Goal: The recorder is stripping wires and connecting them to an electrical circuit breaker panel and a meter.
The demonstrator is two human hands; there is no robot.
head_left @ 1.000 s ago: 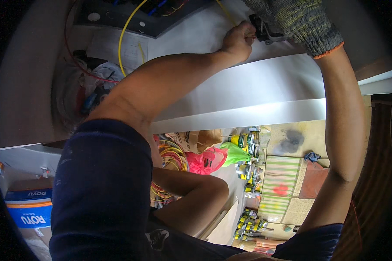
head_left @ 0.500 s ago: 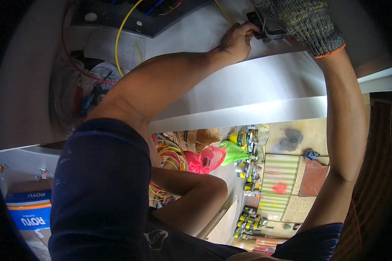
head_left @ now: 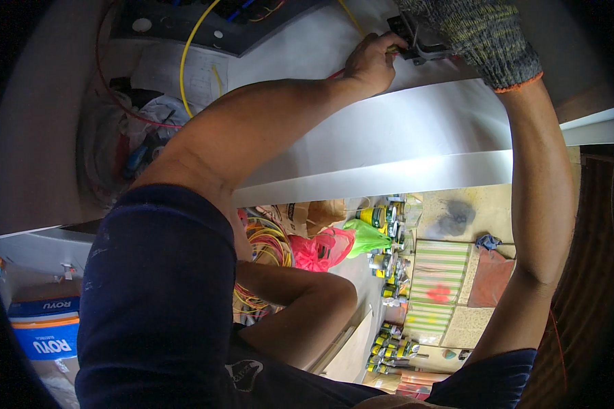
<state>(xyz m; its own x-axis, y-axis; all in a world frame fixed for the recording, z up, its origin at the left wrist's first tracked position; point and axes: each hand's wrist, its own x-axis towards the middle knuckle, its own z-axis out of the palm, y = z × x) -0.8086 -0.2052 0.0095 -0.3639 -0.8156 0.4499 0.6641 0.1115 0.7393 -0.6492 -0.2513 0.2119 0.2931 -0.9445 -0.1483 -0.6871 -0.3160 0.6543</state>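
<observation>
My right hand (head_left: 481, 31), in a grey knit glove with an orange cuff, is closed around a small black device (head_left: 416, 35) at the top of the view. My bare left hand (head_left: 372, 61) reaches up right beside it, its fingertips pinched together at the device's left edge. A thin red wire (head_left: 334, 73) comes out from under that hand. Both hands work against a pale grey metal panel (head_left: 402, 129). The fingers hide what exactly they pinch.
A dark grey box (head_left: 205, 24) with yellow wire (head_left: 187, 54) and blue wires sits at the upper left. Below lie coils of coloured wire (head_left: 269, 245), pink and green bags (head_left: 320, 249), several yellow-black cans (head_left: 389, 273), a blue-orange carton (head_left: 48, 334) and a striped mat (head_left: 436, 286).
Both hands stay together at the black device and have drifted slightly up and right in the view. The grip looks the same.
</observation>
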